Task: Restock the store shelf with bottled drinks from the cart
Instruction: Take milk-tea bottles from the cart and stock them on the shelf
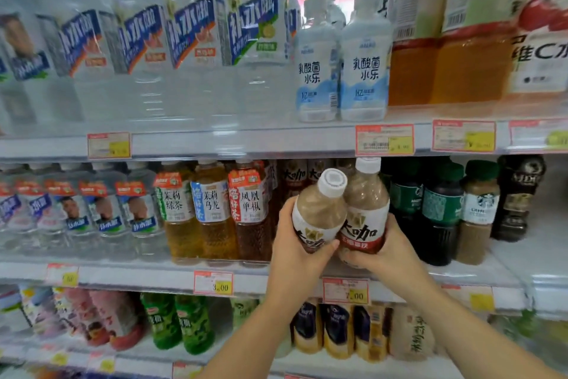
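Note:
Two milky-brown coffee bottles with white caps are held side by side in front of the middle shelf [307, 277]. My left hand [295, 243] grips the left bottle [319, 209], which tilts toward me. My right hand [381, 251] grips the right bottle [367, 203], which stands nearly upright at the shelf's front edge. The two bottles touch. More bottles of the same drink [295, 179] stand in the dark gap behind them. The cart is out of view.
Tea bottles [215, 209] stand just left of the gap, dark green coffee bottles [430, 209] just right. The upper shelf [246, 139] carries water, white yogurt drinks [341, 71] and orange juice. The lower shelf holds green and yellow-labelled bottles [335, 329].

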A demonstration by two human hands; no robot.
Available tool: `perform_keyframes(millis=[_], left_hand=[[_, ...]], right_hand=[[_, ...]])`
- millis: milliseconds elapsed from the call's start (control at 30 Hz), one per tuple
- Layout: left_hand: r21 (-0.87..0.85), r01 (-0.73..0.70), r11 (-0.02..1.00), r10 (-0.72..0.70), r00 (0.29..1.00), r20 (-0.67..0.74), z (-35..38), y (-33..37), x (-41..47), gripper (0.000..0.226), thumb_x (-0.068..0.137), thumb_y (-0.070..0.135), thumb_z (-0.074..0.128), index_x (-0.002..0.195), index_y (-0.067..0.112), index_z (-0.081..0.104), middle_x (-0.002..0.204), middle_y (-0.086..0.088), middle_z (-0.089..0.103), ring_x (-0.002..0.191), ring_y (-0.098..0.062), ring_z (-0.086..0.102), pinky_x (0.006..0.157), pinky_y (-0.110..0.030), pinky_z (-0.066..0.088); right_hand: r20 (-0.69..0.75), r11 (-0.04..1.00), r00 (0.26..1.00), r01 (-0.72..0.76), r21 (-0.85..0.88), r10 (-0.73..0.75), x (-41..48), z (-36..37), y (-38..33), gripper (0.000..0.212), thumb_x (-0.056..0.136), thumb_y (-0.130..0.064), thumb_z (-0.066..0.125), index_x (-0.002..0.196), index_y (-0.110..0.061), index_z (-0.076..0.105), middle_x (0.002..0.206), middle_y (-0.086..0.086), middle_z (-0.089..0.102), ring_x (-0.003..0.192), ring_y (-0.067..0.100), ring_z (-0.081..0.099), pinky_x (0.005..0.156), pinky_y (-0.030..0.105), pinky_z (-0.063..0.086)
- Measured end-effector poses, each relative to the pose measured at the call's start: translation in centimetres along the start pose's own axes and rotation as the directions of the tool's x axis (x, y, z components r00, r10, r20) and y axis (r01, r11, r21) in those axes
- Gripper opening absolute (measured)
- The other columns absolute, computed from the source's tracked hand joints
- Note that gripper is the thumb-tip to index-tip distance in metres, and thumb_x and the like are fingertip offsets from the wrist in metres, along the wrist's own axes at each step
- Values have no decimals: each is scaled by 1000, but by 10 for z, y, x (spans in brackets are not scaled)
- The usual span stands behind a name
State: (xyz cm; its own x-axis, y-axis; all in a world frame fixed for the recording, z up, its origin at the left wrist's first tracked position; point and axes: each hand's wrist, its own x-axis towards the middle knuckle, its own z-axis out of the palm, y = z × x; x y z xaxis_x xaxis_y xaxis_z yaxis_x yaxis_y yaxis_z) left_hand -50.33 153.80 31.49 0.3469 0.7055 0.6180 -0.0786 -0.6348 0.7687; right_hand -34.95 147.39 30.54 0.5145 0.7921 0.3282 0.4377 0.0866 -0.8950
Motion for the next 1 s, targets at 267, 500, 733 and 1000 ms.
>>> perform_keyframes(millis=[267, 500, 733, 1000], left_hand=[[21, 209, 978, -205, 972, -114, 15, -27, 20, 80, 71, 11, 77, 126, 40, 27, 125, 8, 52, 116, -5, 50, 99, -29, 44], [198, 268, 943, -248, 961, -119, 13, -32, 26, 86, 81, 24, 71, 144, 14, 14, 137, -7, 42, 125, -20, 42, 102, -41, 41], [454, 31, 891, -36, 999, 3, -4, -23, -8, 78, 91, 24, 55, 146, 34, 0, 149, 4, 8, 124, -18, 40, 99, -29, 40], [724, -65, 687, -61, 987, 146, -2, -27, -16, 50, 88, 20, 53, 134, 34, 38, 149, -7, 0, 121, -33, 33, 91, -42, 48]], right_hand=[[127, 984, 991, -19, -176, 42, 49, 19, 7, 56, 56, -18, 82, 105, -10, 58, 95, 5, 68, 90, 17, 66, 81, 38, 54], [119, 951, 993, 18, -308, 20, 84, 47, 7, 41, 75, -21, 74, 112, -10, 59, 109, 8, 65, 103, 25, 60, 83, 29, 47], [72, 797, 985, 167, -580, -154, 82, 41, 17, 36, 85, -13, 59, 119, -8, 51, 120, 14, 52, 110, 33, 53, 88, 40, 47], [388, 584, 920, 347, -734, -58, 105, 48, 29, 63, 86, -3, 45, 141, -30, 35, 142, 8, 32, 127, 34, 34, 99, 39, 35]])
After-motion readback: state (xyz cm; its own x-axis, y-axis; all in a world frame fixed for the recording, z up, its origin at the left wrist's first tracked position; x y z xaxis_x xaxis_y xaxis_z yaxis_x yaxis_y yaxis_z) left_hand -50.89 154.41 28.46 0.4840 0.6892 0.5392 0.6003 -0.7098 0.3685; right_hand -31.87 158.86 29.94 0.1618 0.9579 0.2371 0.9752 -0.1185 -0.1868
